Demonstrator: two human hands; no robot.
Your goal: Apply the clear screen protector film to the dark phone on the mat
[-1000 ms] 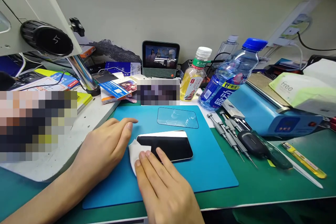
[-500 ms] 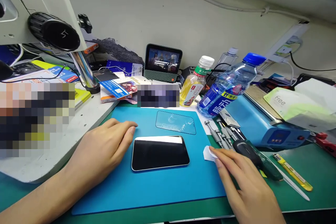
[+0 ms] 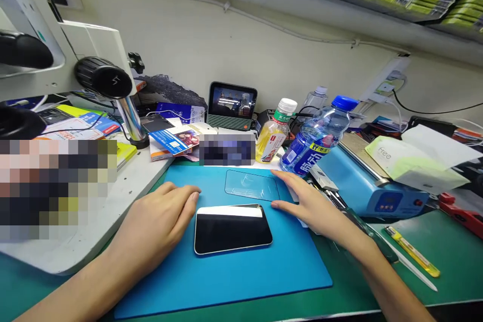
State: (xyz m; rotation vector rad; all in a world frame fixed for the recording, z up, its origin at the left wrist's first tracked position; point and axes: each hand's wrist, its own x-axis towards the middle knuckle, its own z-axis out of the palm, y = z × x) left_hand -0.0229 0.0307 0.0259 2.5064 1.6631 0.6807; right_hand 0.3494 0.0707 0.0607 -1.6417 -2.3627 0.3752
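Note:
A phone point(image 3: 233, 231) with a dark screen lies face up on the blue mat point(image 3: 226, 287). Behind it, a clear glass screen protector point(image 3: 249, 186) with a thin black border rests flat. My left hand point(image 3: 162, 216) is on the mat left of the phone, thumb and curled fingers together, with nothing visible in them. At the protector's right end is my right hand point(image 3: 302, 198), thumb and index finger apart at its two long edges. Whether they press on the glass I cannot tell. A bit of white paper point(image 3: 302, 223) shows beside this hand, mostly covered.
A microscope stand point(image 3: 130, 115) rises at the left. Behind the mat are a small display point(image 3: 233, 103), a yellow drink bottle point(image 3: 269, 141) and a blue-capped bottle point(image 3: 317, 136). To the right are a blue machine point(image 3: 362, 181), a yellow cutter point(image 3: 413, 251) and a white stick point(image 3: 415, 266).
My right hand has let go of the white paper and moved left and away to the screen protector, spreading its fingers. My left hand stays beside the phone. The view has tilted up.

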